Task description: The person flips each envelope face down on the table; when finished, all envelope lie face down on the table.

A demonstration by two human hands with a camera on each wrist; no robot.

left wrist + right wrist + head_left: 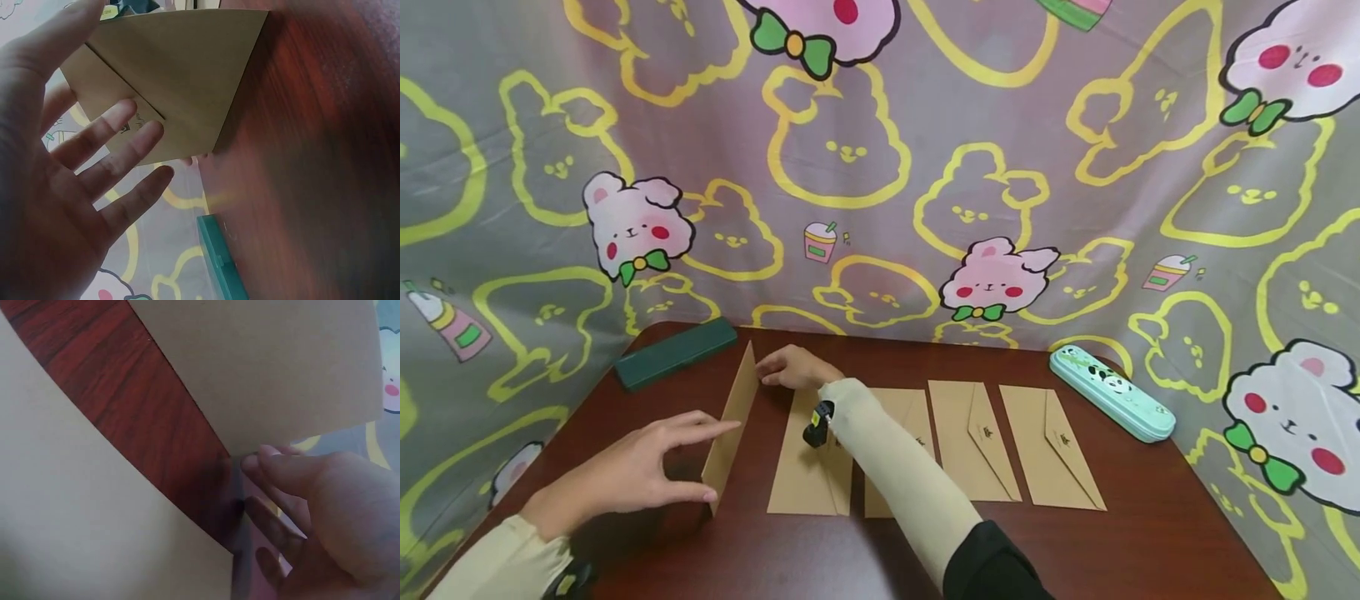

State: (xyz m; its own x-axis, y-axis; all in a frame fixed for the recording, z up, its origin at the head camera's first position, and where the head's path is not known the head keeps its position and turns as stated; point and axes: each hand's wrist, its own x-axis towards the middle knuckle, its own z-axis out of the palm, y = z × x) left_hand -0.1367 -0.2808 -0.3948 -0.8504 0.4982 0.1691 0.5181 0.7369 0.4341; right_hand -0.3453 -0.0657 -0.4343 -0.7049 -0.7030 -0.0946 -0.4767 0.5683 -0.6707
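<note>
A brown paper envelope (737, 417) stands on its long edge at the left of the table. My left hand (647, 458) holds it across the upper edge, thumb and index finger on one side, the other fingers spread by the flap face (144, 81). At its far end, my right hand (793, 368) has its fingertips at the lower corner; in the right wrist view the thumb (294, 472) and fingers lie beside that corner. Under the right forearm lie two flat envelopes (790, 467), partly hidden. Two more envelopes (966, 442) lie further right.
A dark green case (676, 354) lies at the back left. At the right edge sits a mint pencil case (1112, 396) with a panda picture. A patterned curtain (880, 167) hangs behind the brown table (1150, 533).
</note>
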